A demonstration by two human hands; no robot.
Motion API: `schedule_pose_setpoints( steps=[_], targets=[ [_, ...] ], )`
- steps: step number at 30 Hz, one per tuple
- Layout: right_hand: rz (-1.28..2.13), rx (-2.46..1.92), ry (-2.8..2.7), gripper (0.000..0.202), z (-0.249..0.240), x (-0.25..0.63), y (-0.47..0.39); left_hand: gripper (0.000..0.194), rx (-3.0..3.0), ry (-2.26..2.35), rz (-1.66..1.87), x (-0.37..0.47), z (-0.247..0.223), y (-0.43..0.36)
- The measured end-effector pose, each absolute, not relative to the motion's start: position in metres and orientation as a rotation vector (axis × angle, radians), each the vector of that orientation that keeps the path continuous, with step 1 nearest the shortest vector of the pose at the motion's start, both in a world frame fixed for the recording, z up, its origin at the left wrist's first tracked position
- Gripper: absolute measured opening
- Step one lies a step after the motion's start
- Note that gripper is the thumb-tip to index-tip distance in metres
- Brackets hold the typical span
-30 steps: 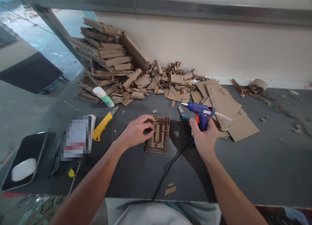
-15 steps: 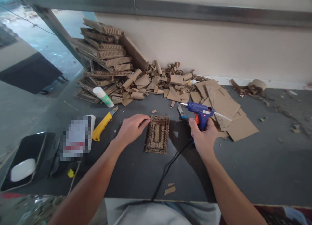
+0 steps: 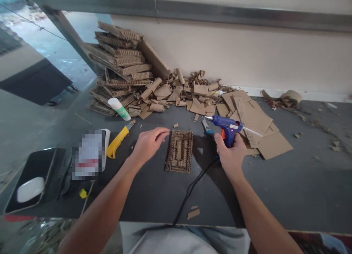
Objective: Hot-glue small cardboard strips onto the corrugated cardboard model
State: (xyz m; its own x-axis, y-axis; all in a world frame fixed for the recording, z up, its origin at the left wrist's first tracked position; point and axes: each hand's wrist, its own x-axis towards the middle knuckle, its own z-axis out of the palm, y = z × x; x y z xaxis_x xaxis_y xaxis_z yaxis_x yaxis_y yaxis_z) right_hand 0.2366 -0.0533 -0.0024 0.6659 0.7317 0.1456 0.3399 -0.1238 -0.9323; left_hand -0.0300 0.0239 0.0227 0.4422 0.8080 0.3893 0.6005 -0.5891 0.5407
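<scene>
My right hand (image 3: 232, 153) grips a blue hot glue gun (image 3: 227, 127) by its handle, a glue stick poking from the back and its nozzle pointing left. A small rectangular panel of corrugated cardboard strips (image 3: 179, 151) lies flat on the dark table, with nested rectangles on its face. Just left of its upper left corner is my left hand (image 3: 150, 144), thumb and fingers pinched together. Whatever may be between those fingertips is too small to make out. Beyond the panel lies a tiny cardboard scrap (image 3: 175, 125).
Stacked cardboard pieces (image 3: 129, 68) and scraps (image 3: 176, 92) fill the back, with flat sheets (image 3: 255, 118) at right. A glue stick tube (image 3: 119, 109), yellow utility knife (image 3: 118, 142) and phone (image 3: 31, 173) lie left. The gun's black cord (image 3: 189, 189) runs to the front edge.
The view has shifted slightly. My left fingertips are now a little farther left of the panel's corner. My right hand keeps the glue gun in nearly the same place.
</scene>
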Motion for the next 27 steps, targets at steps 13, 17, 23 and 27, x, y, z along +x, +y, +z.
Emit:
schedule_pose_setpoints(
  steps=[13,17,23,27],
  targets=[
    [0.417,-1.727,-0.893,0.035,-0.001,0.235,-0.052,0.014,2.843,0.074,-0.117,0.049,0.069,-0.083],
    [0.424,-1.732,-0.877,0.035,0.0,0.235,-0.052,0.004,2.862,0.218,-0.238,0.066,0.062,-0.102],
    [0.419,-1.752,-0.877,0.035,-0.002,0.235,-0.052,0.008,2.723,0.429,-0.56,0.081,0.038,-0.123],
    [0.416,-1.755,-0.887,0.035,-0.001,0.235,-0.052,0.01,2.686,0.359,-0.492,0.077,0.027,-0.124]
  ],
)
